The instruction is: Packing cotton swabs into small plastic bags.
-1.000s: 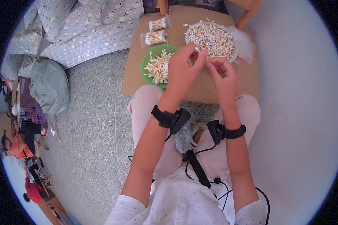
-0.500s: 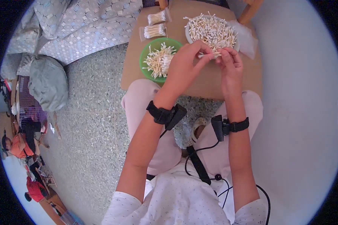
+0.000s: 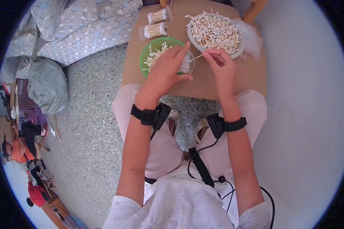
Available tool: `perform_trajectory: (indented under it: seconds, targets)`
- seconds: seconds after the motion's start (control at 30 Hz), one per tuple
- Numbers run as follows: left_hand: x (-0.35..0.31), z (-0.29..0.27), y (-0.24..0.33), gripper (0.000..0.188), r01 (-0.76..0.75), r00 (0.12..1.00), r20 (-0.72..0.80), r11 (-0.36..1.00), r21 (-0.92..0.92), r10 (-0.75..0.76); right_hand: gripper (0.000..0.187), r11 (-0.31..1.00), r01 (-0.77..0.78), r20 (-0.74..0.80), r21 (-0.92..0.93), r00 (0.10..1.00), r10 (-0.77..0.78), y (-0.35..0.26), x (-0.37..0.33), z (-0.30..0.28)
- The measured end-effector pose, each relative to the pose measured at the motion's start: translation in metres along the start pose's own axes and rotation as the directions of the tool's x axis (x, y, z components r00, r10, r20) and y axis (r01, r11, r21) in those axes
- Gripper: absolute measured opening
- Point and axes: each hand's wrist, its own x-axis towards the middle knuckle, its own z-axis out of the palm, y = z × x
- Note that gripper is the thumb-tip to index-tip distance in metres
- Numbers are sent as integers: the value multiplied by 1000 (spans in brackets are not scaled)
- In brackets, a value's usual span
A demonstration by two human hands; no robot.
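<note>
My left hand (image 3: 168, 65) is over the green bowl (image 3: 142, 61), with loose cotton swabs (image 3: 154, 57) showing beside it. Between its thumb and stretched forefinger is a small clear bag of cotton swabs (image 3: 185, 65), white tips toward the right; the hand seems closed round it, though its lower fingers are hidden. A single cotton swab (image 3: 197, 58) is pinched between thumb and forefinger of my right hand (image 3: 221, 65), pointing left at the bag. Just beyond that hand stands a pale bowl (image 3: 239, 53) heaped with cotton swabs (image 3: 216, 32).
Two filled swab packets (image 3: 156, 29) lie behind the green bowl on the brown board (image 3: 202, 84). Clear plastic bags (image 3: 252, 44) lie at the pale bowl's right. A wall (image 3: 302, 95) rises close on the right. Patterned cloth (image 3: 88, 30) and a grey-green bag (image 3: 47, 86) are at left.
My hands have come apart, away from the pale bowl. The left moved left over the green bowl, and the bag of swabs now shows to its right. The right hand brought a swab leftward.
</note>
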Motion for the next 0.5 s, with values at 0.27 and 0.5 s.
perform_trajectory:
  seconds: [0.27, 0.5]
  targets:
    - [-1, -6, 2, 68, 12, 997, 76, 999, 47, -15, 13, 999, -36, 59, 31, 998, 34, 11, -10, 2]
    - [-3, -4, -1, 69, 15, 998, 64, 998, -63, -11, 13, 989, -64, 63, 135, 996, 56, 15, -11, 6]
